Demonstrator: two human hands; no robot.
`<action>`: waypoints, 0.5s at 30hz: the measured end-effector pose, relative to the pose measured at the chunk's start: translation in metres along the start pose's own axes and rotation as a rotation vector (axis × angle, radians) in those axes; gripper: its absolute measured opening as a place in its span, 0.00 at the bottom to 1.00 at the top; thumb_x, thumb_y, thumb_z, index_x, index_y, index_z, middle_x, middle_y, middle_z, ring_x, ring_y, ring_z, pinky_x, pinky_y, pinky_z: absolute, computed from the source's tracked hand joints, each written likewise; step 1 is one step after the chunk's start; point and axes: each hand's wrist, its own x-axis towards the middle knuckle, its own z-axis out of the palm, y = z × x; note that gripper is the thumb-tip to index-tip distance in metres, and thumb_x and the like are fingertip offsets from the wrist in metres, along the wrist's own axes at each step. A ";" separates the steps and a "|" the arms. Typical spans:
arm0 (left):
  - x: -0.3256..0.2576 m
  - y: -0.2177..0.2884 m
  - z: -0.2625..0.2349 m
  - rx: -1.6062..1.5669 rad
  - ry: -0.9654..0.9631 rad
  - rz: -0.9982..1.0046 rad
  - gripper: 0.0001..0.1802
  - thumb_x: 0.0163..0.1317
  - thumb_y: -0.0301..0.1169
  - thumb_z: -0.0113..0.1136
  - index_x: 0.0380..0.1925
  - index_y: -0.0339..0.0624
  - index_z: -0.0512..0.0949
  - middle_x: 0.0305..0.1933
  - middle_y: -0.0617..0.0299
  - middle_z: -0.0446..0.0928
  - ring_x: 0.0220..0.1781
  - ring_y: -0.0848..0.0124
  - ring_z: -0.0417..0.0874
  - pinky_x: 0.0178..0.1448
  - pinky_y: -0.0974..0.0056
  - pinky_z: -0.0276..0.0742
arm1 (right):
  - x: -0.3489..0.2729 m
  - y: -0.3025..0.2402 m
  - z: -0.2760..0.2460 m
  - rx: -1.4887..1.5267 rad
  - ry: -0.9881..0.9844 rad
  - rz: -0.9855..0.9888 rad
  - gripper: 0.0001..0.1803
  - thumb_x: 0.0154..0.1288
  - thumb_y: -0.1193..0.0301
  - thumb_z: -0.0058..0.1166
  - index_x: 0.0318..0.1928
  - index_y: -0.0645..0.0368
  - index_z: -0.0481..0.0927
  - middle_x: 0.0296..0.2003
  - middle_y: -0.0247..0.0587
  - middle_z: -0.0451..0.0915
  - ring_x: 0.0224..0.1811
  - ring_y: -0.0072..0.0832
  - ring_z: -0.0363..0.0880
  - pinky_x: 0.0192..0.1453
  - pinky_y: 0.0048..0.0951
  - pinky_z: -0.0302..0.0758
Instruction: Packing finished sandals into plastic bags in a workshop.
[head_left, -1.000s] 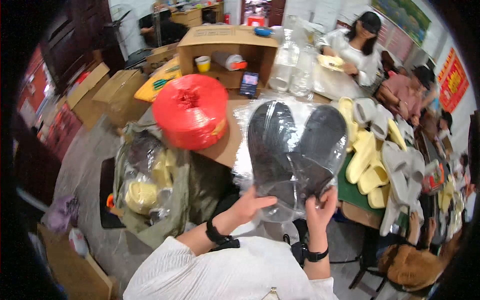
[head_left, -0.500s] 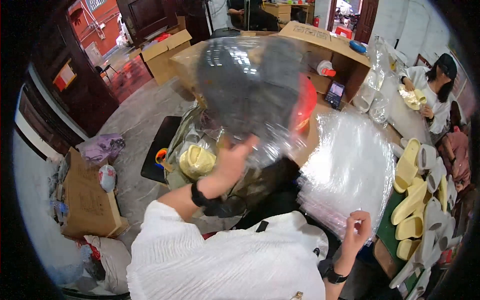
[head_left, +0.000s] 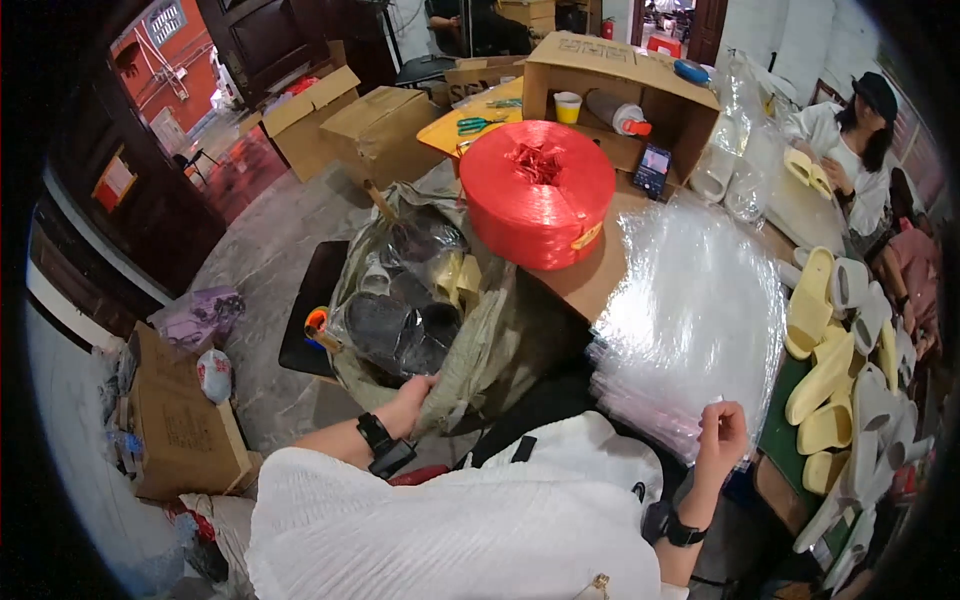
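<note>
At the near rim of a grey-green woven sack [head_left: 490, 365], my left hand [head_left: 405, 405] is closed on the sack's edge. Inside the sack lie dark grey slippers [head_left: 390, 330] in clear plastic, with a pale yellow slipper [head_left: 458, 275] and other wrapped pieces beside them. My right hand [head_left: 722, 440] hovers by the lower right corner of a stack of clear plastic bags [head_left: 690, 320]. Its fingers are curled in a pinch, and a tiny whitish bit shows at the tips, too small to name.
A big red roll of plastic twine [head_left: 540, 195] stands on cardboard beyond the sack. Behind it are green-handled scissors [head_left: 478, 125], an open carton [head_left: 620, 80] and a phone [head_left: 652, 170]. Yellow and grey slippers [head_left: 820, 390] line the right side. Another person [head_left: 850, 150] handles yellow slippers there.
My left hand has come down toward me from the raised, plastic-wrapped dark slippers to the sack's rim. Dark slippers now lie in the sack. My right hand stays near the bags.
</note>
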 end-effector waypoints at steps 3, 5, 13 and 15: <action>-0.010 0.006 -0.001 0.115 -0.083 -0.079 0.22 0.70 0.36 0.41 0.55 0.34 0.74 0.52 0.54 0.80 0.52 0.62 0.80 0.58 0.60 0.75 | 0.004 0.005 0.004 0.064 0.017 0.088 0.08 0.66 0.74 0.59 0.31 0.57 0.72 0.25 0.22 0.68 0.27 0.10 0.62 0.30 0.15 0.58; -0.007 0.005 0.008 0.114 -0.108 -0.122 0.21 0.72 0.35 0.44 0.58 0.35 0.73 0.54 0.55 0.79 0.55 0.62 0.79 0.63 0.63 0.71 | 0.005 0.007 0.007 0.050 0.020 0.098 0.08 0.66 0.74 0.59 0.31 0.57 0.72 0.25 0.22 0.68 0.27 0.10 0.62 0.30 0.15 0.58; 0.027 0.001 -0.060 0.378 -0.083 -0.166 0.21 0.73 0.37 0.44 0.59 0.37 0.72 0.55 0.58 0.79 0.54 0.66 0.79 0.62 0.64 0.72 | 0.006 0.013 0.003 0.068 0.025 0.121 0.08 0.64 0.77 0.59 0.30 0.57 0.72 0.26 0.21 0.67 0.27 0.09 0.61 0.30 0.15 0.58; 0.043 0.007 -0.072 0.470 -0.094 -0.175 0.21 0.74 0.37 0.45 0.59 0.37 0.72 0.55 0.58 0.79 0.54 0.67 0.79 0.61 0.64 0.73 | 0.005 0.015 -0.001 0.060 0.056 0.114 0.08 0.63 0.78 0.59 0.29 0.58 0.72 0.25 0.21 0.67 0.26 0.09 0.61 0.29 0.15 0.58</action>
